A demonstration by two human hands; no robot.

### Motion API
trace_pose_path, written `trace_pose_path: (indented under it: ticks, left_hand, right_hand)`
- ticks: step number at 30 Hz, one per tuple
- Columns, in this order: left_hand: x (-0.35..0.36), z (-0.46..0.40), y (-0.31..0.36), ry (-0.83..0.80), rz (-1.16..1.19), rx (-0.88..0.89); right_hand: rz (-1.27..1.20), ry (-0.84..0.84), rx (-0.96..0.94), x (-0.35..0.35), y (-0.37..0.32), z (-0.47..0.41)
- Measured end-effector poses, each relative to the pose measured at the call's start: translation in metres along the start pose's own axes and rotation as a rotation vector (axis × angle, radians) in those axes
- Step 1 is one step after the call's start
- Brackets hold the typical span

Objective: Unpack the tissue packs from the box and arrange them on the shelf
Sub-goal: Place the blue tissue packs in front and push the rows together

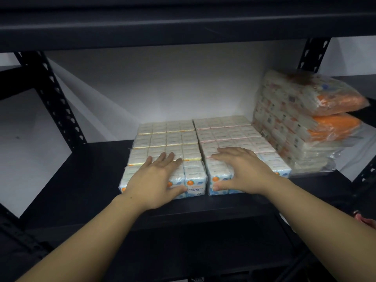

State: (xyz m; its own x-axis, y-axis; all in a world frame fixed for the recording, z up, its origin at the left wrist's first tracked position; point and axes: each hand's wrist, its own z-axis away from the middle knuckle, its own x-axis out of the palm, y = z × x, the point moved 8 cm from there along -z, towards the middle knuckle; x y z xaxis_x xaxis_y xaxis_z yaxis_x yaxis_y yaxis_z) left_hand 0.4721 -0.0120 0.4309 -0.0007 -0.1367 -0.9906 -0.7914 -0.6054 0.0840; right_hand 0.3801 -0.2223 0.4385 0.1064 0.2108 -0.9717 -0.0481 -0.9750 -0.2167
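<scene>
Tissue packs (195, 176) — front labels half-hidden under both hands.

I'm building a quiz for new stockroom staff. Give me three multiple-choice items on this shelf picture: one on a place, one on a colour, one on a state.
1. Where do the stacked bags lie?
A. right of the packs
B. left of the packs
C. on the upper shelf

2. What colour shows at the bags' ends?
A. green
B. orange
C. purple

3. How does the left hand lie?
A. clenched, in the air
B. pinching a bag
C. flat on the front left pack

Key: 1 A, they sit at the right end of the shelf; 2 B, orange shows through the plastic; 3 C, its fingers lie straight over the pack.
</scene>
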Motion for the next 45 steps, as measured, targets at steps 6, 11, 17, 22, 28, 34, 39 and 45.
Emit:
trace_pose_path:
  ticks: [6,11,17,22,28,34,39,45]
  left_hand:
    - [-0.018,0.003,-0.027,-0.036,0.040,-0.099]
    - [-0.017,0.015,-0.068,-0.063,0.079,-0.271]
    - [-0.017,0.018,-0.066,0.012,0.208,-0.270]
    - [-0.019,0.015,-0.061,0.049,0.205,-0.253]
    - [-0.019,0.027,-0.071,0.085,0.296,-0.302]
    - [-0.008,0.051,-0.065,0.140,0.356,-0.419]
    - [-0.009,0.046,-0.056,0.152,0.344,-0.417]
    - [-0.005,0.043,-0.058,0.120,0.370,-0.423]
  right_hand:
    - [-0.007,0.086,0.122,-0.015,0.014,0.002]
    - [0.050,0.132,0.482,-0.029,0.064,0.014]
    - [0.012,0.111,0.538,-0.027,0.062,0.014]
    - [0.002,0.118,0.486,-0.030,0.052,0.016]
    - [0.010,0.193,0.506,-0.041,0.055,0.032]
    - [-0.008,0.216,0.614,-0.028,0.060,0.055]
    - [-0.025,0.262,0.603,-0.031,0.062,0.055]
    - [0.019,0.226,0.556,-0.030,0.058,0.050]
